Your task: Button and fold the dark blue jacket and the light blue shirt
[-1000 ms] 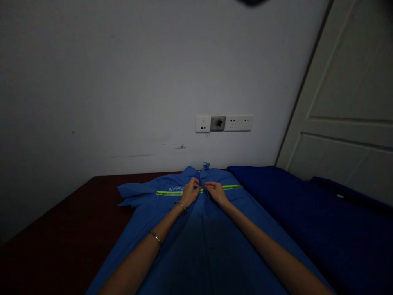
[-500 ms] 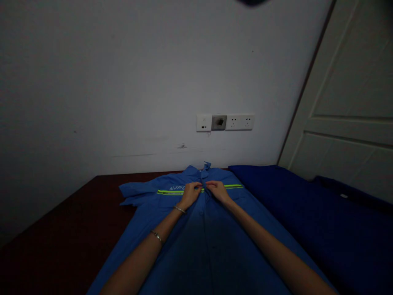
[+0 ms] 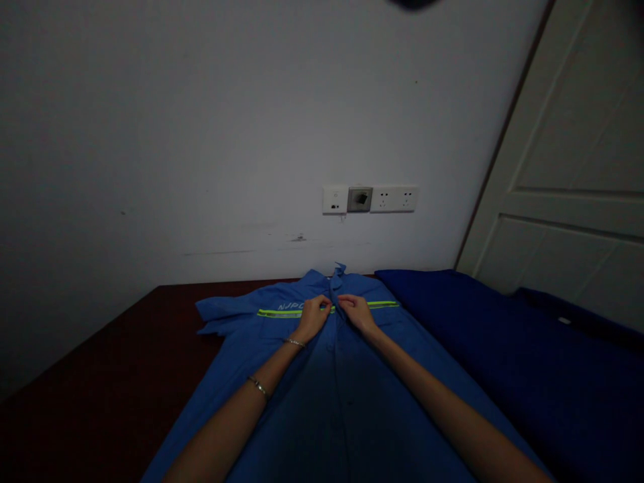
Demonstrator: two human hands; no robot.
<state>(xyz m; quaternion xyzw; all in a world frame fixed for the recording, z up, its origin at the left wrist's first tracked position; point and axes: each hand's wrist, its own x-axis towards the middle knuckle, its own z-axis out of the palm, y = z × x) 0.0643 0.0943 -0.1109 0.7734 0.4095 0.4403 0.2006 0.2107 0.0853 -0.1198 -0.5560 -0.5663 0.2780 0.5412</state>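
Short-sleeved blue work shirt (image 3: 302, 389), laid front upward on a dark reddish-brown surface (image 3: 125, 362), with its collar (image 3: 338, 270) directed toward the wall (image 3: 201, 134). The front placket (image 3: 331, 349) is gripped at chest level by both hands, which are set just beside each other. By the left hand (image 3: 312, 316), the fabric is pinched between thumb and fingers; by the right hand (image 3: 358, 314), the opposite edge is likewise pinched. The chest is crossed by a yellow-green stripe (image 3: 383, 304), partly covered by the hands; white lettering (image 3: 289, 306) is seen above it. The left forearm is encircled by two bracelets (image 3: 258, 387). At right, a darker blue cloth (image 3: 503, 349) is spread alongside the shirt. In the wall, a grey-framed plate (image 3: 359, 199), in which a small black piece is contained, is flanked by white socket plates (image 3: 394, 199).
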